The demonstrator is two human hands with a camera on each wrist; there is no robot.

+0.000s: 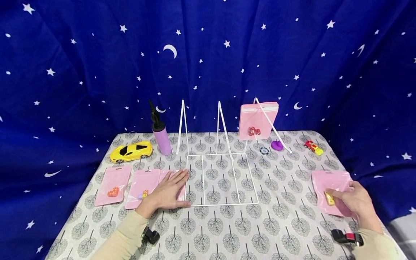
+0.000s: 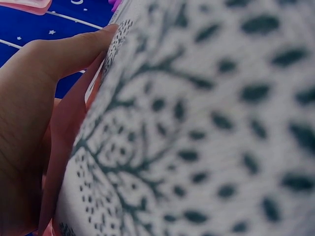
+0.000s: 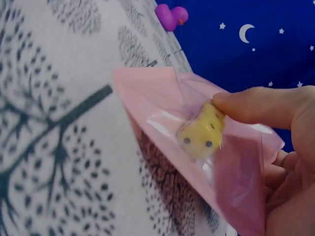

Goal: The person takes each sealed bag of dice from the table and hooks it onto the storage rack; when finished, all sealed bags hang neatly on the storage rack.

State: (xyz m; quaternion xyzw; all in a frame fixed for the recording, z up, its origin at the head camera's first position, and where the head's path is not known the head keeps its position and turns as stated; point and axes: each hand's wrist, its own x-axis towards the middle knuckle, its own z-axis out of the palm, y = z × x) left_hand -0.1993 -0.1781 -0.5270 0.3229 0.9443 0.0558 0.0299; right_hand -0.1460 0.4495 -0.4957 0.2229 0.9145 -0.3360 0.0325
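My left hand [image 1: 166,190] rests with straight fingers on a pink zip bag [image 1: 165,175], covering most of it, beside a white wire rack [image 1: 221,205]. The left wrist view shows the thumb [image 2: 74,54] over the tablecloth and part of that bag [image 2: 74,113] under the palm. At the far right, my right hand [image 1: 355,200] pinches another pink zip bag [image 1: 331,177] by its right side. Yellow dice [image 3: 202,130] show through its clear front, with the thumb pressing beside them. In the right wrist view this bag is tilted up from the cloth.
Two pink bags [image 1: 112,180] [image 1: 138,184] holding dice lie at left. Behind them are a yellow toy car [image 1: 131,151] and a purple hand pump [image 1: 162,141]. Pink bags [image 1: 264,121] hang on the rack's right prong; a chip [image 1: 264,151], purple duck [image 1: 277,145] and small toy car [image 1: 313,147] lie nearby.
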